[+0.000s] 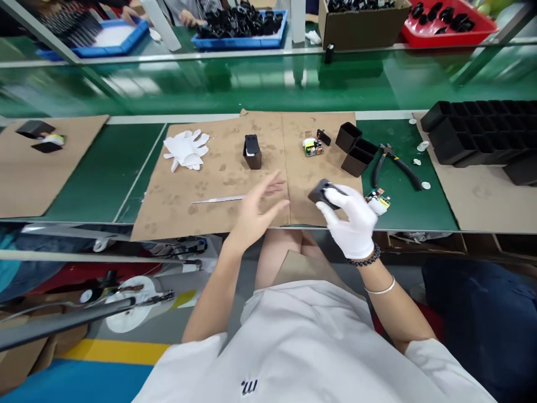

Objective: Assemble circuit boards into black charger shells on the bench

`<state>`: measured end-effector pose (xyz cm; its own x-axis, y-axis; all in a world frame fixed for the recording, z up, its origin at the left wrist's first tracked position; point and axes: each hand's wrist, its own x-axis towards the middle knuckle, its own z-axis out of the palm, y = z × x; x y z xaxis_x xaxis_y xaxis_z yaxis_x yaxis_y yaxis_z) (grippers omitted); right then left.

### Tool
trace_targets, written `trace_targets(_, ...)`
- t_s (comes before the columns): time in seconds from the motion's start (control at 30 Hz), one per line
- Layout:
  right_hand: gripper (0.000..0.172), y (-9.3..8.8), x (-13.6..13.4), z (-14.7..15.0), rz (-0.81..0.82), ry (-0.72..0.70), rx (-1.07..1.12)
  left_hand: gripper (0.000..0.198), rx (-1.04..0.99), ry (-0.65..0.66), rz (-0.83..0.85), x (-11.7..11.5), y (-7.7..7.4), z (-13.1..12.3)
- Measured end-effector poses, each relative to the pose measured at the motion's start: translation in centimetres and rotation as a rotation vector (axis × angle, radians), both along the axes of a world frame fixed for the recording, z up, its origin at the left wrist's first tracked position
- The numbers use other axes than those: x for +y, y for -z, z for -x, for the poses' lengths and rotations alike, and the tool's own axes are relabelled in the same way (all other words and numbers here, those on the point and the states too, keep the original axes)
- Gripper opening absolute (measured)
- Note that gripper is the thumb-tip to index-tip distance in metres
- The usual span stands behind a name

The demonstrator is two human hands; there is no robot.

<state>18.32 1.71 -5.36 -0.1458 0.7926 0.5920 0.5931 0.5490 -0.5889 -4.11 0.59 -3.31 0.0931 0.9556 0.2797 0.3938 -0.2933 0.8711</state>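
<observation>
My right hand (351, 218), in a white glove, grips a black plastic case (322, 193) over the front of the cardboard. Bare and with fingers spread, my left hand (260, 211) hovers to the left of it, holding nothing. A thin white strip (218, 199) lies beside the left hand. Farther back stands another black case (252, 152) with something white at its top. A small circuit board (312, 147) and a small black piece (323, 137) lie behind the right hand. Two open black cases (359, 157) sit at the cardboard's right edge.
Pliers (396, 165) and another circuit board (378, 201) lie on the green table to the right. Rows of black cases (478, 131) stand at far right. A white glove (187, 149) lies on the left. Behind are a blue tray (239, 42) and a red tray (453, 38).
</observation>
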Motion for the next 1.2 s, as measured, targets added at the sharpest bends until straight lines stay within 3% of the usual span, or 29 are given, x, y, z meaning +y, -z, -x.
trace_targets(0.07, 0.014, 0.0, 0.0, 0.3, 0.140, 0.008, -0.060, 0.048, -0.006, -0.196, -0.032, -1.4, 1.1, 0.7)
trace_targets(0.13, 0.017, -0.3, 0.6, 0.4, 0.263, -0.023, -0.033, 0.036, 0.081, -0.296, -0.047, -2.3, 2.2, 1.1)
trace_targets(0.23, 0.032, -1.5, 1.9, 0.4, 0.489, -0.142, 0.347, 0.026, 0.294, -0.322, -0.104, -2.5, 3.4, 0.9)
trace_targets(0.33, 0.033, -3.2, 2.8, 0.5, 0.837, -0.306, 0.783, 0.023, 0.393, -0.383, -0.164, -2.1, 3.8, 0.3)
trace_targets(0.43, 0.028, -4.6, 3.0, 0.8, 1.032, -0.414, 0.937, 0.022, 0.403, -0.452, -0.196, -1.8, 3.7, -0.2)
trace_targets(0.67, 0.035, -5.5, 2.9, 1.1, 1.034, -0.485, 0.758, 0.023, 0.441, -0.470, -0.247, -1.8, 4.2, -0.4)
trace_targets(0.97, 0.044, -5.8, 3.7, 0.1, 1.314, -0.542, 0.703, 0.023, 0.470, -0.554, -0.377, -1.6, 5.1, -0.9)
trace_targets(1.1, 0.039, -6.2, 3.6, 0.5, 1.145, -0.386, 0.601, 0.021, 0.456, -0.536, -0.410, -1.7, 4.9, -0.8)
trace_targets(1.2, 0.049, -5.8, 2.7, 1.3, 0.800, -0.176, 0.405, 0.027, 0.400, -0.454, -0.310, -2.1, 3.7, -1.0)
